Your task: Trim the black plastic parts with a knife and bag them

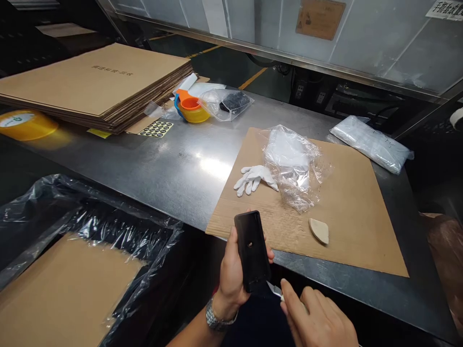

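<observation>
Left fingers [270, 253] hold black case [252, 265]; cardboard stack [108, 89] Chinese-printed.

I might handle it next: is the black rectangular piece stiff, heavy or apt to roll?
The black rectangular piece is probably stiff, as its edges look straight in the left hand. It seems light, since that hand alone holds it. Its boxy shape suggests it would slide rather than roll.

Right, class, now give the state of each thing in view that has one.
Left hand: holding black part
Right hand: gripping knife
Knife: blade exposed
Black part: held, unwrapped
White glove: unworn
Clear plastic: crumpled
Cardboard sheet: lying flat
Cardboard stack: piled flat
Yellow roll: flat
</observation>
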`<move>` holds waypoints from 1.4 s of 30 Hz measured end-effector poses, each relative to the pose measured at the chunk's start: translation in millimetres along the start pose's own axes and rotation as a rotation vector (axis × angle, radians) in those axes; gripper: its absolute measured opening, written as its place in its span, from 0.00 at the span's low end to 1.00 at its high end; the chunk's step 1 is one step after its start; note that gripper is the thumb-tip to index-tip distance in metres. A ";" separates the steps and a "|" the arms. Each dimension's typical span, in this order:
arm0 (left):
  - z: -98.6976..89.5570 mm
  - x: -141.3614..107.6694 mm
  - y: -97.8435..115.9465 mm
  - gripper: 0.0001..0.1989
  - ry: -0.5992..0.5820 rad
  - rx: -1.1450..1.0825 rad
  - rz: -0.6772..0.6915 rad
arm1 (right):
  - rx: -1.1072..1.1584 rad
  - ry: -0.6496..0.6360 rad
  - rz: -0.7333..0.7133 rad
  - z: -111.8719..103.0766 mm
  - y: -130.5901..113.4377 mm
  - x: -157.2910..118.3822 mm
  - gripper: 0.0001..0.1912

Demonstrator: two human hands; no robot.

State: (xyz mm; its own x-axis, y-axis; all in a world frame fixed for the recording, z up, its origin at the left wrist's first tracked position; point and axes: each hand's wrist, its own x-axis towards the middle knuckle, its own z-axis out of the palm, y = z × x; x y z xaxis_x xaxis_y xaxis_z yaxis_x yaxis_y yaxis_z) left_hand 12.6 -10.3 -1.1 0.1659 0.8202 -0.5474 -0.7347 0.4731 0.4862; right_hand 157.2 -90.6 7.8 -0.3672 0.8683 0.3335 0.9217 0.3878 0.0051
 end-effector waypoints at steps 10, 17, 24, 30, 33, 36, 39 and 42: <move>3.0 -2.9 -1.2 0.26 0.025 0.048 0.071 | -0.016 -0.019 -0.029 0.5 3.7 -0.4 0.13; 2.0 -1.5 -2.4 0.28 0.019 0.076 0.061 | 0.065 -0.046 -0.056 3.0 10.6 -0.4 0.14; 1.6 -2.1 -3.2 0.29 0.023 0.098 0.078 | 0.084 -0.048 -0.065 2.8 10.2 -0.6 0.14; 1.8 -2.7 -4.7 0.27 0.049 0.123 0.093 | 0.111 -0.074 -0.055 3.5 10.5 -1.9 0.15; 1.8 -0.1 -4.1 0.25 0.075 0.158 0.061 | 0.040 -0.033 -0.055 5.5 10.1 -3.0 0.14; 1.7 4.1 -1.8 0.27 0.113 0.211 -0.027 | -0.001 -0.007 -0.075 6.5 11.4 -1.9 0.13; 2.1 6.4 0.8 0.29 0.128 0.241 -0.118 | 0.076 -0.005 -0.087 4.8 14.6 1.3 0.13; 3.0 6.0 1.8 0.29 0.123 0.266 -0.152 | 0.155 -0.003 -0.073 1.9 16.9 4.5 0.15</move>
State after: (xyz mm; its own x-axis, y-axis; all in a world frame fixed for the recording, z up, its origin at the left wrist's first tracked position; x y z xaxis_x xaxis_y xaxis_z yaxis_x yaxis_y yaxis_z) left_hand 14.2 -3.6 -1.5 0.1682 0.6965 -0.6976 -0.5072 0.6679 0.5446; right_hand 170.9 -79.5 7.6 -0.4336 0.8368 0.3343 0.8622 0.4931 -0.1160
